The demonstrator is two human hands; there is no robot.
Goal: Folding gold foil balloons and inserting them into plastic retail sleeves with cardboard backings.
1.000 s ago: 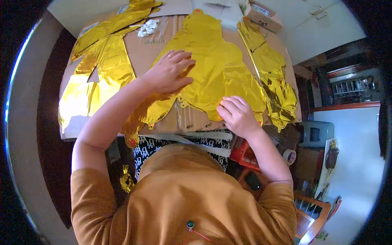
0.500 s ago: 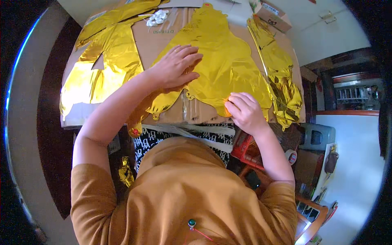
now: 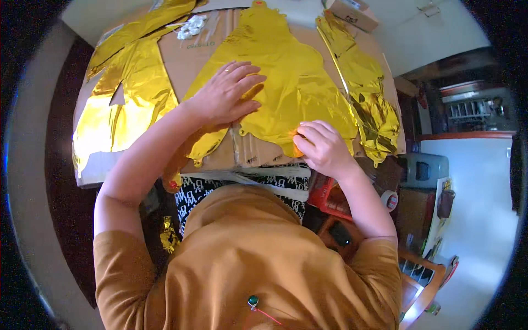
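A large flat gold foil balloon [image 3: 280,66], uninflated and with a wavy outline and small tabs, lies spread on a cardboard sheet [image 3: 190,58]. My left hand [image 3: 231,93] rests on its left part, open, palm down and fingers apart. At the balloon's lower right edge, my right hand [image 3: 324,146] is closed, fingertips pinched at a small orange patch [image 3: 297,144]. Whether that patch is a separate piece or part of the foil, I cannot tell, since the fingers cover most of it.
More gold foil lies at the left [image 3: 140,82] and a folded gold piece [image 3: 366,93] at the right. White bundled material [image 3: 191,26] sits at the back, a small carton [image 3: 352,15] at the back right. Below the right edge are a red crate [image 3: 329,198] and a dark phone [image 3: 341,234].
The view has shifted a little, so the cardboard and foil appear further left. Both hands stay at about the same places on the balloon, with the same finger poses.
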